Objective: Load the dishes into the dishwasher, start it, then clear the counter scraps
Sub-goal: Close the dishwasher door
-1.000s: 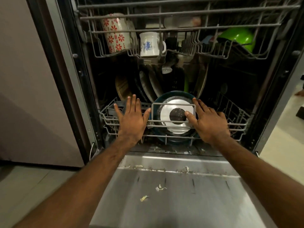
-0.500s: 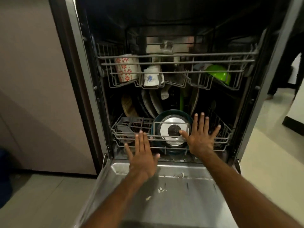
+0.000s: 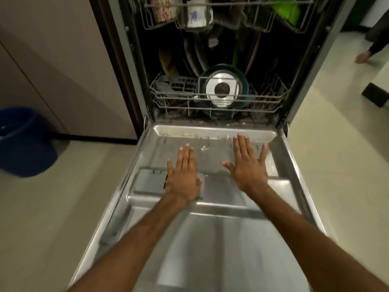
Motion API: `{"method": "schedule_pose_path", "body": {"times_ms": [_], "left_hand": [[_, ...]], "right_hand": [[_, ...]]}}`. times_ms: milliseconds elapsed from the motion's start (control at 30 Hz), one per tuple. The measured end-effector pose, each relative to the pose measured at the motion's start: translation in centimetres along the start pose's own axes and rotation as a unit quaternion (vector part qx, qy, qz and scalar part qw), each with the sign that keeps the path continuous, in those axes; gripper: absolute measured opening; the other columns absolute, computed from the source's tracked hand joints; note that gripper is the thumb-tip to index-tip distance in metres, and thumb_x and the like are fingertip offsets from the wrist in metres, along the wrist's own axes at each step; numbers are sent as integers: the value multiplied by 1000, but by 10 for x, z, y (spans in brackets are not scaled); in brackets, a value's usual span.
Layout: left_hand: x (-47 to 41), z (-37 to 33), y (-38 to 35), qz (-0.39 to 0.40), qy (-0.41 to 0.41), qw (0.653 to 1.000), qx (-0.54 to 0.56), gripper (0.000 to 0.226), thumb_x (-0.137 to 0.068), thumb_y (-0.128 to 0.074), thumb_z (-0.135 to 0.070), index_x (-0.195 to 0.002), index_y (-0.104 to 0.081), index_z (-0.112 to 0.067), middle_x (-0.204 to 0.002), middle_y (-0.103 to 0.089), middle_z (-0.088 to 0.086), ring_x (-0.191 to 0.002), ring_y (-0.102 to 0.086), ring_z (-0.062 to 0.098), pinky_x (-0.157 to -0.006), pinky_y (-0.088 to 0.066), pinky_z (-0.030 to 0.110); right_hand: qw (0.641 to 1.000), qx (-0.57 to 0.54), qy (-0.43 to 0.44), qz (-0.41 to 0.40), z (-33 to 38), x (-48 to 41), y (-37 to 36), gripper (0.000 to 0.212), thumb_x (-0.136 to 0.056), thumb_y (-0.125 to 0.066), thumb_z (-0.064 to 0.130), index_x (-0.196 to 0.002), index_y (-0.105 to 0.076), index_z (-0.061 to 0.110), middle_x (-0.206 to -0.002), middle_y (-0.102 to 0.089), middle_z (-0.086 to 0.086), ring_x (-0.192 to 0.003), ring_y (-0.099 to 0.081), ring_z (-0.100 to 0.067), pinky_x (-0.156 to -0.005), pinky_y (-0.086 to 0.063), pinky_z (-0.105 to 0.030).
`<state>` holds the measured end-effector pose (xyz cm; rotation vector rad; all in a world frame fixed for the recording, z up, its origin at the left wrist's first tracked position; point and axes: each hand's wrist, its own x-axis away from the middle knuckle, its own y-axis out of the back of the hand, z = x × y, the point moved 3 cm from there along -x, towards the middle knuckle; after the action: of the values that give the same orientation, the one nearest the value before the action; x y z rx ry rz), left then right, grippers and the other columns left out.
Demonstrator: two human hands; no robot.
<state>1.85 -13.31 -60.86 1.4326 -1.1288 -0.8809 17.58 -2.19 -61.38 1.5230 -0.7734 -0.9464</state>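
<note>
Both forearms reach out over the open dishwasher door [image 3: 294, 157], which lies flat and fills the space between the person and the tub. The left hand [image 3: 183, 175] is palm down with its fingers straight and close together, only the little finger a bit apart; it covers the right edge of the grey detergent dispenser [image 3: 149, 180] set into the door. The right hand [image 3: 248, 165] is palm down too, fingers and thumb widely spread. Whether either palm touches the metal cannot be told. Between the two sets of fingertips a few pale food scraps [image 3: 203, 148] lie on the door, and more crumbs line the ridge near the hinge. Beyond that, the lower rack [image 3: 271, 95] sits inside the tub, with a grey cutlery basket [image 3: 168, 85] at its left and a teal plate [image 3: 244, 81] standing upright at the front, a white plate [image 3: 210, 89] leaning against it. Darker plates stand behind in shadow. Above, the upper rack [image 3: 147, 22] holds a red-flowered mug [image 3: 162, 9], a white mug [image 3: 196, 15] with a blue motif and a green bowl [image 3: 286, 11]. To the left, on the floor, a blue bucket [image 3: 21, 142] stands by a beige cabinet panel [image 3: 63, 70]; far right, another person's foot [image 3: 362, 57] shows.
</note>
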Motion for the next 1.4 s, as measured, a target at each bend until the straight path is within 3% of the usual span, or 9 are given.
{"method": "schedule_pose_path", "body": {"times_ms": [367, 500, 633, 733, 900, 1033, 1167, 1333, 1400], "left_hand": [[52, -51, 31, 16, 9, 995, 99, 68, -102, -47, -28, -157, -12, -10, -165, -10, 7, -151, -13, 24, -120, -24, 46], [118, -51, 45, 54, 109, 959, 256, 41, -98, -50, -24, -137, -45, -11, -139, -54, 10, -127, -52, 31, -101, -46, 41], [193, -51, 45, 105, 305, 847, 422, 29, -93, -54, -22, -117, -62, -7, -117, -66, 13, -109, -61, 30, -94, -49, 34], [255, -64, 40, 117, 470, 675, 557, 17, -94, -52, -18, -80, -60, -13, -84, -61, 9, -75, -59, 27, -64, -49, 32], [333, -79, 12, 130, 639, 443, 615, 38, -102, -46, -37, -123, -56, -7, -111, -62, 14, -91, -59, 25, -67, -48, 35], [354, -70, -21, 88, 683, 328, 647, 69, -101, -32, -56, -151, -32, -7, -154, -35, 18, -140, -41, 30, -89, -47, 42], [353, -58, -48, 48, 689, 235, 684, 82, -97, -27, -68, -157, -18, -13, -159, -26, 16, -146, -28, 30, -111, -32, 53], [327, -47, -59, 28, 664, 210, 717, 85, -94, -15, -73, -158, -1, -19, -165, -7, 13, -152, -10, 31, -118, -10, 62], [319, -44, -64, 22, 659, 200, 725, 87, -92, -14, -76, -158, 0, -22, -165, -3, 14, -152, -6, 32, -118, -7, 63]], "right_hand": [[987, -142, -16, 77, 8, 76, 45, 78, -101, -13, 61, -158, -2, 10, -166, -2, -6, -153, 2, -20, -123, 7, -49], [905, -386, -134, 118, 19, 143, 79, 69, -104, -27, 53, -152, -27, 3, -157, -33, -15, -146, -28, -28, -119, -18, -39], [669, -610, -396, 154, 28, 217, 107, 58, -105, -31, 50, -134, -55, 6, -129, -62, -10, -122, -56, -25, -95, -40, -27], [481, -679, -530, 163, 38, 280, 114, 60, -106, -27, 49, -127, -57, 2, -125, -66, -18, -100, -65, -24, -79, -47, -25], [246, -698, -654, 155, 73, 356, 110, 65, -106, -19, 50, -133, -52, 1, -134, -59, -19, -118, -59, -30, -102, -42, -36], [177, -673, -701, 155, 97, 381, 90, 69, -105, -20, 54, -144, -41, 0, -136, -57, -20, -123, -56, -33, -111, -37, -37], [143, -645, -739, 133, 101, 395, 50, 79, -100, -28, 62, -152, -30, 3, -79, -44, -6, -62, -35, -17, -114, -32, -39], [237, -671, -697, 95, 86, 396, 20, 70, -97, -36, 49, -156, -10, 20, -150, -35, -6, -121, -51, -31, -119, -24, -54], [185, -678, -708, 70, 83, 389, 14, 78, -95, -28, 64, -158, -8, 22, -165, -13, -9, -149, -22, -30, -122, -16, -52]]}}
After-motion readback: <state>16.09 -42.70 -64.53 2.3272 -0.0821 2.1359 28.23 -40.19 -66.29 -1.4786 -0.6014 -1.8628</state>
